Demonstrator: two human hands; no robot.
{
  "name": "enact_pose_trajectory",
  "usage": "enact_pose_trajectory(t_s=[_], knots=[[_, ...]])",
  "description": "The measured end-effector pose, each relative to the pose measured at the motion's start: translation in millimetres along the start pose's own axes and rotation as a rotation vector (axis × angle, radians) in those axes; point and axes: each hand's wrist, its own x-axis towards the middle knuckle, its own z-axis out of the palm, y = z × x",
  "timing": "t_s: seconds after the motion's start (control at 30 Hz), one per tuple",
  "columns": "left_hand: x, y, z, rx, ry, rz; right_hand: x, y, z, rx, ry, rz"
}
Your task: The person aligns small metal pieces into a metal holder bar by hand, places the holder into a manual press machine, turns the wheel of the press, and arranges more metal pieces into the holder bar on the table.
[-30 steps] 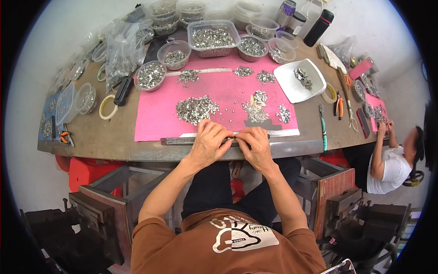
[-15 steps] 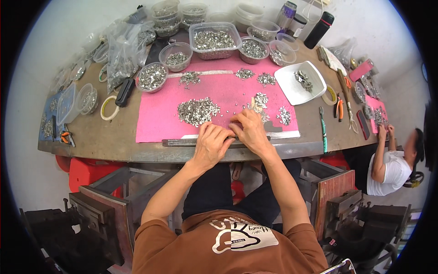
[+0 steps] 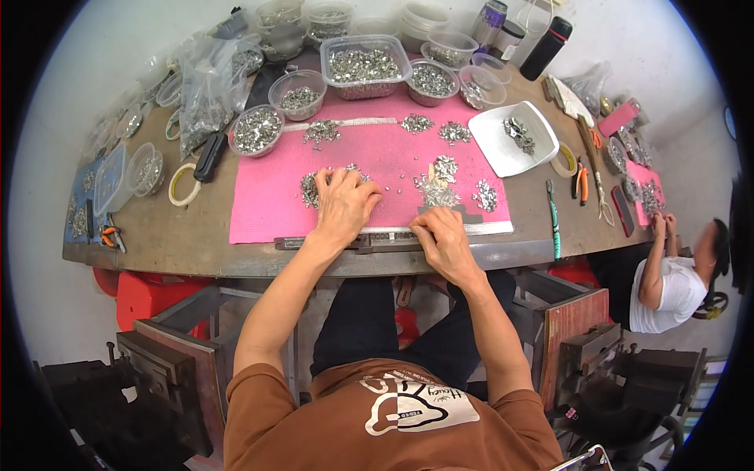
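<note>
My left hand (image 3: 342, 206) is over the large heap of small silver metal pieces (image 3: 309, 191) on the pink mat (image 3: 259, 212). Its fingers are apart and bent, with the tips down among the pieces. My right hand (image 3: 446, 239) is closed, thumb and fingers together, at the dark metal rail (image 3: 377, 242) along the table's front edge. Whatever its fingertips pinch is too small or hidden to make out. Several small pieces sit in a row in the rail between the hands. Just beyond my right hand lies a pile of flat silver pieces (image 3: 437, 192).
Farther back are small piles (image 3: 322, 133), a white tray (image 3: 491, 145) and plastic tubs (image 3: 365, 67) of pieces. A tape roll (image 3: 184, 185) lies left; a green toothbrush (image 3: 554, 220) and orange-handled pliers (image 3: 580, 184) lie right. Another person (image 3: 667, 282) works far right.
My left hand has left the rail and moved forward and left onto the heap. My right hand has drawn back slightly toward me, still at the rail. The row of pieces now shows.
</note>
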Motion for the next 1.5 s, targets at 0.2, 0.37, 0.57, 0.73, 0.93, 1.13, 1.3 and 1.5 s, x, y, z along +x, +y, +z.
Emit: enact_pose_trajectory(t_s=[0.2, 0.37, 0.57, 0.73, 0.93, 1.13, 1.3, 1.5], knots=[[0.1, -5.2, -0.1, 0.065, 0.015, 0.075, -8.7, 0.1, 6.1, -0.013, 0.065, -0.043], [-10.6, -11.6, -20.7, 0.084, -0.004, 0.009, -8.3, 2.7, 0.7, 0.007, 0.039, -0.037], [2.7, -14.5, -16.6, 0.005, 0.044, -0.027, 28.8, 21.4, 5.6, -0.051, 0.026, -0.002], [24.8, -8.2, -2.5, 0.109, -0.100, -0.007, 57.0, 32.3, 32.0, -0.287, -0.001, 0.008], [32.0, -4.5, -2.2, 0.191, -0.204, 0.020, 54.6, 28.5, 34.1, -0.292, -0.008, 0.006], [25.2, -11.0, 3.4, 0.088, -0.125, 0.040, 12.5, 7.8, -8.8, 0.005, -0.019, 0.043], [19.9, 9.9, -3.0, -0.072, -0.161, 0.093, -9.3, 5.4, -2.0, -0.034, 0.045, -0.023], [1.8, 10.1, -7.0, -0.165, -0.209, 0.056, -11.1, 2.5, 0.5, -0.057, 0.031, -0.041]])
